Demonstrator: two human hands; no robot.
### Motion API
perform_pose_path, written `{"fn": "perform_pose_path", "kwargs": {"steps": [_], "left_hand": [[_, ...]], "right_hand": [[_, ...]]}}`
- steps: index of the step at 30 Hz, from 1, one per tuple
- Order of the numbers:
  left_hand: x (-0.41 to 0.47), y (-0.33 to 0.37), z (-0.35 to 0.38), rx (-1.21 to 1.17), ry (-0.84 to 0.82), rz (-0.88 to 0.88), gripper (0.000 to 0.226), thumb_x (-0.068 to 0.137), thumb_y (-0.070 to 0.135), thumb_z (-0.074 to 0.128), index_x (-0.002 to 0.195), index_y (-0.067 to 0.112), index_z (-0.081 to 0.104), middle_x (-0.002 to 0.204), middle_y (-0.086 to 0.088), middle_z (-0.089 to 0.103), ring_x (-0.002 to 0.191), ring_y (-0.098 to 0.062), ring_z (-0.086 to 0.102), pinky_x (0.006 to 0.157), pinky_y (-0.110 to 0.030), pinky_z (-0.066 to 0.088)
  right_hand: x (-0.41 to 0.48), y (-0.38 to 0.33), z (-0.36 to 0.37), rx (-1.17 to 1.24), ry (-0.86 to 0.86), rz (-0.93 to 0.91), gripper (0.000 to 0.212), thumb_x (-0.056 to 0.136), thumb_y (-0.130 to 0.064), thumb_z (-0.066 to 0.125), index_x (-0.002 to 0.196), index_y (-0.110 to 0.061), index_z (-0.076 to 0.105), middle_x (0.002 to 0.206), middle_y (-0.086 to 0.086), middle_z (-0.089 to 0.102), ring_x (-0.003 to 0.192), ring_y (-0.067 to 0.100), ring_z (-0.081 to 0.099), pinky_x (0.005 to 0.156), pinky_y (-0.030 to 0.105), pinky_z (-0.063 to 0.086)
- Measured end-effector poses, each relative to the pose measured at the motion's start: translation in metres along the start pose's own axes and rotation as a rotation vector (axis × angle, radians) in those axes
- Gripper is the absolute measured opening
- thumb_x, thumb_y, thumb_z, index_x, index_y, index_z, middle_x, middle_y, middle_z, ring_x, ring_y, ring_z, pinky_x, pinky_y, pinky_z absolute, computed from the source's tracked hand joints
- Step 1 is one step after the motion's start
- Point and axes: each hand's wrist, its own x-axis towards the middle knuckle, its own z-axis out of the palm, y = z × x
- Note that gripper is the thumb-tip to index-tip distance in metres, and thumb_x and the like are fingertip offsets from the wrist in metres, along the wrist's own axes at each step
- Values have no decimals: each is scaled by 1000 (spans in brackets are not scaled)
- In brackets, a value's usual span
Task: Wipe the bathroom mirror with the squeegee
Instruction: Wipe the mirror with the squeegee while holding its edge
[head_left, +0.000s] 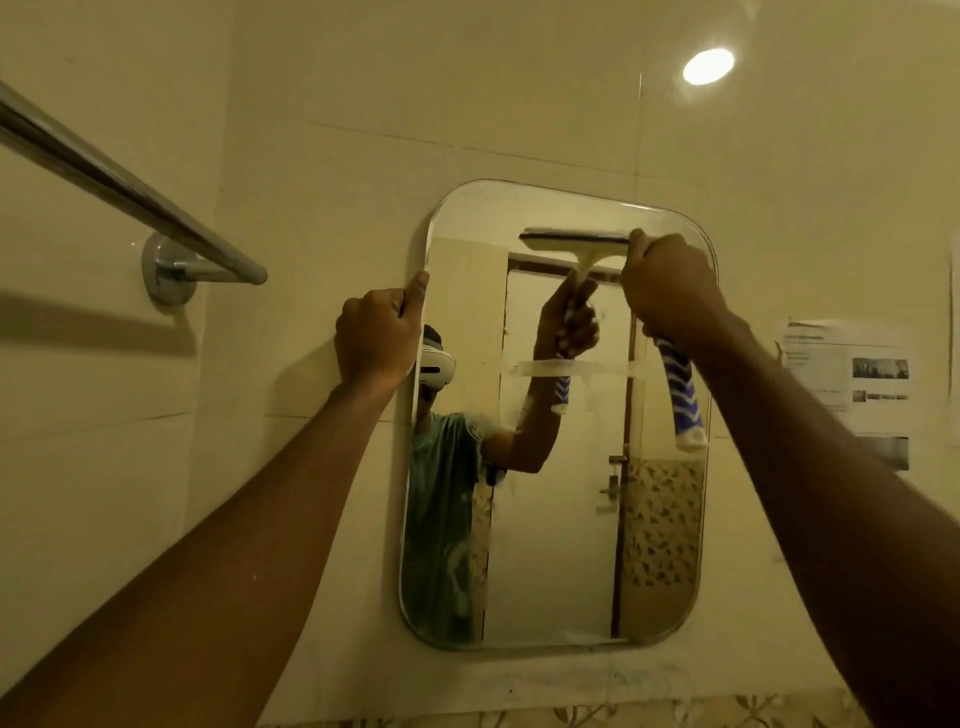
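A rounded rectangular mirror (550, 519) hangs on the tiled wall ahead. My right hand (670, 286) is shut on the squeegee (680, 395), whose blue and white handle sticks out below my fist. The squeegee's blade lies flat against the glass near the mirror's top, level across it. My left hand (379, 338) grips the mirror's left edge, thumb up along the rim. A horizontal streak of foam or water crosses the glass at mid height. The mirror reflects a person wearing a headset and a closed door.
A chrome towel rail (119, 192) juts out from the wall at the upper left, close to my left arm. A printed paper sheet (852, 379) is stuck on the wall right of the mirror. A round ceiling light (708, 66) glows above.
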Motion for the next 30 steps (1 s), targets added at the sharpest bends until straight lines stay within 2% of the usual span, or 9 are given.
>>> {"fn": "perform_pose_path", "kwargs": {"steps": [5,8,11,14,17,19,24,27,30], "left_hand": [[-1,0,-1,-35,-14,-10,61,97,48,44,44,21,31,40,5,34,39,-10,30,45,-24,22],[-7,-3,-2,-40,-37,-9,61,97,49,44,44,21,33,41,4,36,40,-11,32,45,-25,22],[-20,-6,-4,-14,-57,-7,61,96,50,43,44,21,32,41,3,36,40,-11,33,43,-24,21],[-31,-7,-7,-1,-61,-9,60,96,49,44,44,22,31,41,4,34,40,-9,32,43,-24,19],[-38,-9,-9,1,-67,-7,59,96,49,44,45,23,31,41,5,34,38,-9,31,42,-23,19],[-45,-14,-8,11,-66,-10,59,96,49,44,46,22,33,42,3,36,39,-12,34,42,-23,19],[-66,-20,-8,7,-59,-13,56,97,44,47,59,5,58,53,-2,46,47,-14,40,43,-17,20],[-75,-24,-9,-7,-78,-13,55,97,44,46,55,9,53,51,-2,46,45,-15,40,43,-19,21],[-80,-27,-9,-4,-88,-35,59,97,45,46,60,1,60,50,-2,46,43,-15,38,43,-20,21]], "right_hand": [[-95,46,32,1,-71,9,52,105,-41,25,71,-15,56,54,0,53,43,12,47,42,24,39],[-144,61,43,-73,-112,62,56,104,-45,22,72,-16,58,58,4,59,51,17,58,51,32,51],[-138,54,34,-49,-156,84,53,105,-39,26,68,-14,56,58,4,57,50,16,56,50,29,49],[-98,34,20,-22,-96,51,48,105,-37,28,71,-15,54,58,2,54,44,11,49,42,22,38],[-83,32,23,-10,-45,21,49,105,-38,27,70,-17,53,58,0,55,44,12,50,42,22,38],[-103,44,35,-16,-74,35,49,105,-39,27,71,-17,54,58,1,55,46,12,50,44,23,37],[-187,80,62,-133,-103,76,51,104,-41,23,76,-18,58,60,-1,56,52,10,53,46,23,32],[-209,81,59,-125,-169,120,48,105,-38,25,74,-18,57,63,2,59,56,11,55,48,25,35],[-186,68,49,-67,-152,109,51,105,-35,27,72,-13,60,65,7,64,58,20,61,50,28,45]]}}
